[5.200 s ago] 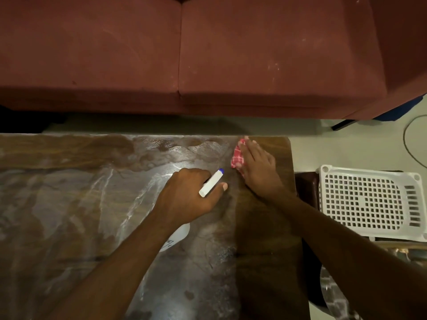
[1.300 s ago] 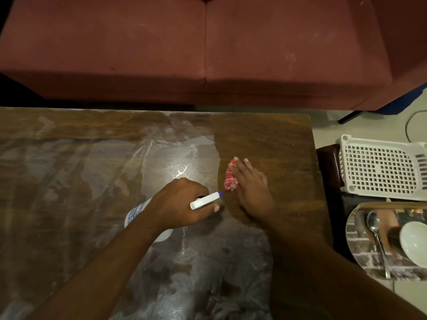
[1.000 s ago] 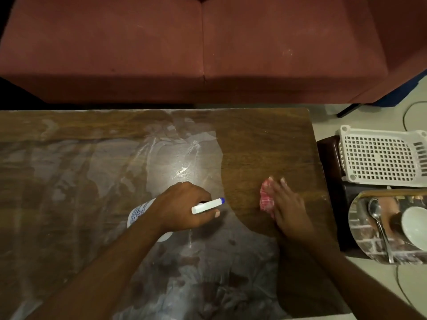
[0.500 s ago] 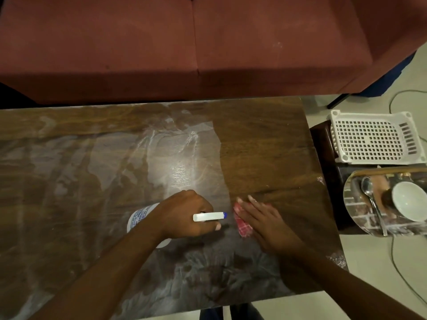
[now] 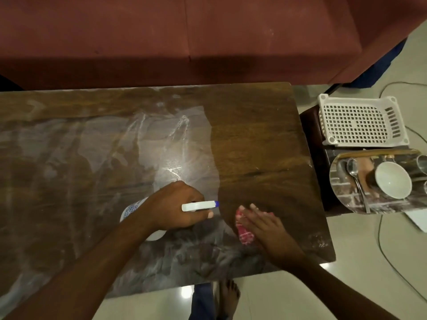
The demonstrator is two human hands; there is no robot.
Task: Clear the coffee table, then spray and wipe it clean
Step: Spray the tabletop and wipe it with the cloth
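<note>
A wooden coffee table [image 5: 254,135] is seen from above, its left and middle surface streaked with a whitish wet film and its right end plain dark wood. Near the middle of the front edge, the left hand [image 5: 175,206] grips a white spray bottle [image 5: 198,206], nozzle pointing right. Just right of it, toward the front right corner, the right hand [image 5: 265,225] lies flat, straight fingers pressing a red checked cloth [image 5: 243,234] onto the wood. Beyond the right edge, a low stool [image 5: 309,135] carries a white basket [image 5: 358,121] and a tray [image 5: 346,199] with a bowl [image 5: 392,180] and spoon [image 5: 355,176].

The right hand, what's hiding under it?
A red-checked cloth lies under the right hand, pressed onto the coffee table. Only its edges peek out; the palm and fingers cover the rest.
</note>
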